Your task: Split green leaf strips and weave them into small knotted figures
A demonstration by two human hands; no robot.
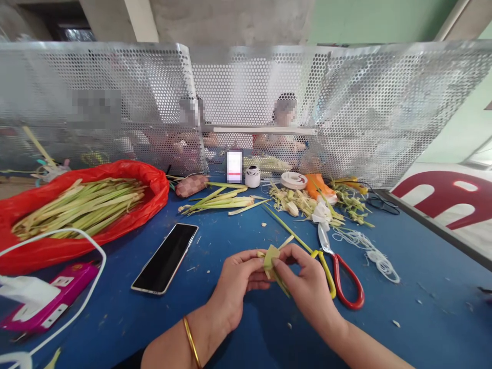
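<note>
Between my two hands is a small piece of folded green leaf strip [271, 258], with narrow ends sticking out above and below. My left hand [242, 277] pinches its left side with thumb and fingers. From the right, my right hand [303, 279] grips the same folded strip between thumb and forefinger. Some fingertips are hidden behind the leaf. Scissors [348, 287] with one red and one yellow handle lie just beyond my right hand, which partly covers the yellow loop. A long green stalk [286, 225] runs from behind the hands toward the back.
On the left, a red plastic bag [154, 205] holds many leaf strips. A phone [165, 259], a magenta power strip [65, 292] and a white cable lie nearby. Leaf bundles [226, 201], tape [293, 180], scraps and white string [380, 261] are further back, before a perforated metal screen [253, 82].
</note>
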